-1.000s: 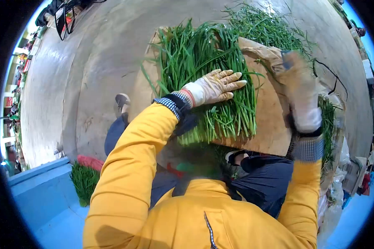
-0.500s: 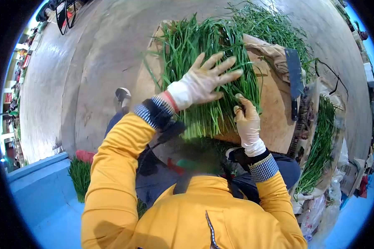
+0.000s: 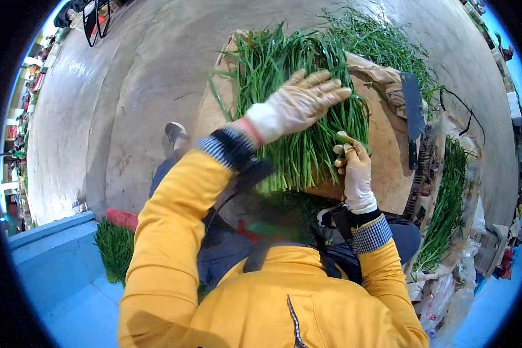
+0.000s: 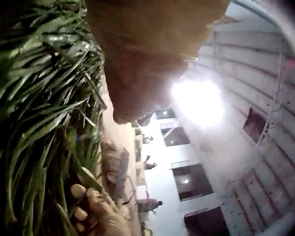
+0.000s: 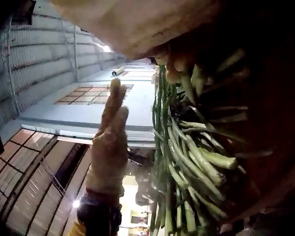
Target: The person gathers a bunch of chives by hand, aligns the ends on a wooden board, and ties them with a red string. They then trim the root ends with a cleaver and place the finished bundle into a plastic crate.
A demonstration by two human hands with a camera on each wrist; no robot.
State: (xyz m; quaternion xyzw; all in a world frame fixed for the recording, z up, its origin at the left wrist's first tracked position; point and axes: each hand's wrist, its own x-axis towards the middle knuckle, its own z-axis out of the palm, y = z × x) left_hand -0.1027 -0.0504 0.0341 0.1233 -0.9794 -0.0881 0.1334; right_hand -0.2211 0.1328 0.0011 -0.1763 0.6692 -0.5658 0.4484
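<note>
A thick layer of long, chive-like greens (image 3: 301, 139) lies across a wooden board (image 3: 383, 180), leaf ends far away and pale stalk ends toward the body. Above the greens hovers my gloved left hand (image 3: 304, 104), its fingers extended; it also shows from the side in the right wrist view. My gloved right hand (image 3: 356, 174) is at the right edge of the layer, fingers curled, pinching a few stalks between thumb and fingertips. In the right wrist view the cut-looking stalk ends (image 5: 211, 167) fan out below that hand. A cleaver (image 3: 412, 107) lies flat at the board's right side.
A crumpled tan cloth (image 3: 380, 78) lies beside the cleaver. Loose greens (image 3: 383, 43) are heaped beyond the board. More greens (image 3: 446, 209) fill a long container at right, near plastic bags (image 3: 438, 296). A bundle of greens (image 3: 115, 246) stands at lower left.
My right hand has left the cleaver, which now lies on the board's right side, and come to the greens' right edge. My left hand has lifted off the greens, then shifted right.
</note>
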